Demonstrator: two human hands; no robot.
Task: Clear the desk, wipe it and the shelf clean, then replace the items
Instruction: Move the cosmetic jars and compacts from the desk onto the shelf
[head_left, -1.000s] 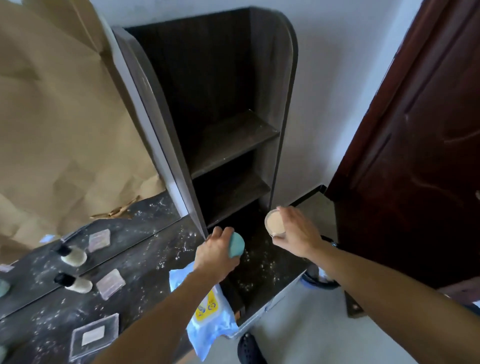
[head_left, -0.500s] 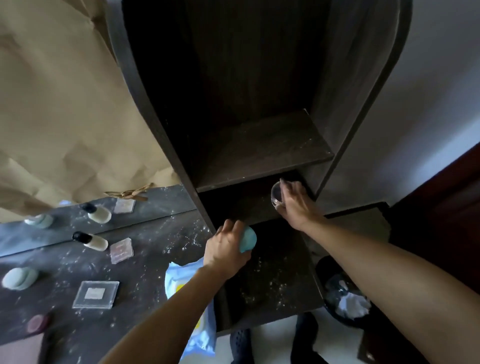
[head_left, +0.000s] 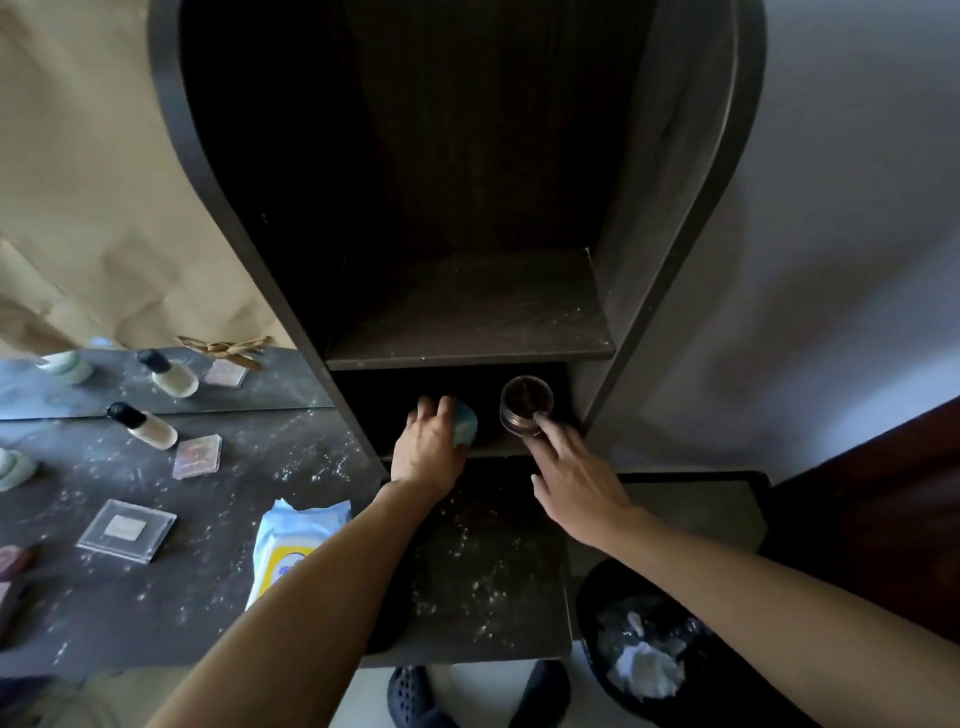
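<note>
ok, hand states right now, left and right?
Left hand: grips the teal round object.
Right hand: open, fingertips touching the clear jar.

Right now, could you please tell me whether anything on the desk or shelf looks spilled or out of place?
White powdery specks are scattered across the dark desk and the shelf board, as if something spilled. A cream bottle lies on its side among them.

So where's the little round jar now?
In the head view the round jar sits on the lower shelf, right side, beside the teal puff, with the right hand touching it.
</note>
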